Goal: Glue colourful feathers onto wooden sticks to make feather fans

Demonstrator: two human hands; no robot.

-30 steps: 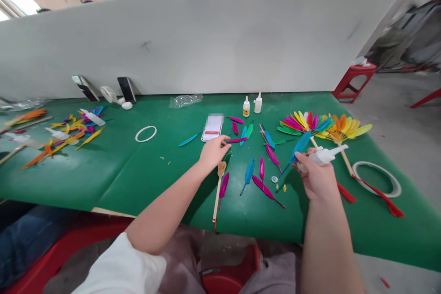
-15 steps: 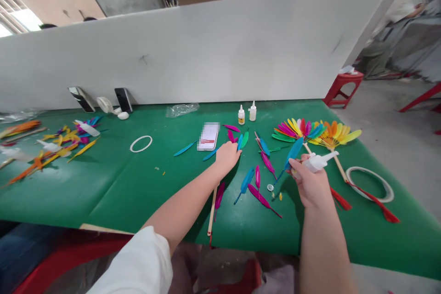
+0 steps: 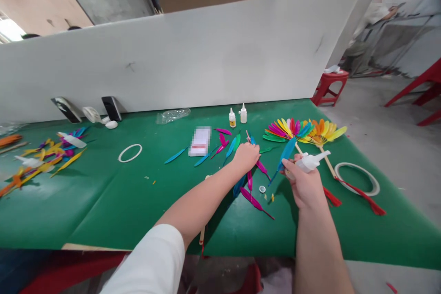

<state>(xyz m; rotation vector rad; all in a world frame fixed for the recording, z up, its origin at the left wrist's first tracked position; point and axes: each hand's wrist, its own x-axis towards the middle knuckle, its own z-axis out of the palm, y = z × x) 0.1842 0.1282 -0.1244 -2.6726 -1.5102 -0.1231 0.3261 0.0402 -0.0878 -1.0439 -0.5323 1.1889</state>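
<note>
1. My left arm stretches forward across the bench (image 3: 103, 202), forearm bare below a white sleeve, with the wrist nearly straight.
2. The left hand (image 3: 245, 156) lies palm down, knuckles up, with its fingers bent onto the loose feathers (image 3: 230, 146). The fingertips are hidden under the hand, so I cannot tell whether they pinch one.
3. My right arm comes up from the lower edge with the wrist slightly cocked. The right hand (image 3: 303, 183) is raised just above the bench, to the right of the left hand.
4. The right hand is clamped around a white plastic glue bottle (image 3: 308, 162), whose tapered nozzle points right and slightly up.
5. A blue feather (image 3: 285, 155) is held at the right thumb. It is slim and glossy, slanting from upper right to lower left.
6. The bench cover is smooth green cloth with a crease running toward me.
7. Magenta, teal and green feathers, all narrow and pointed, lie scattered flat around the left hand.
8. Two round feather fans (image 3: 292, 128) with thin wooden handles lie just beyond the right hand. Red tassels trail from them across a white ring (image 3: 356, 178).
9. Two small bottles (image 3: 237, 116) stand upright near the white partition.
</note>
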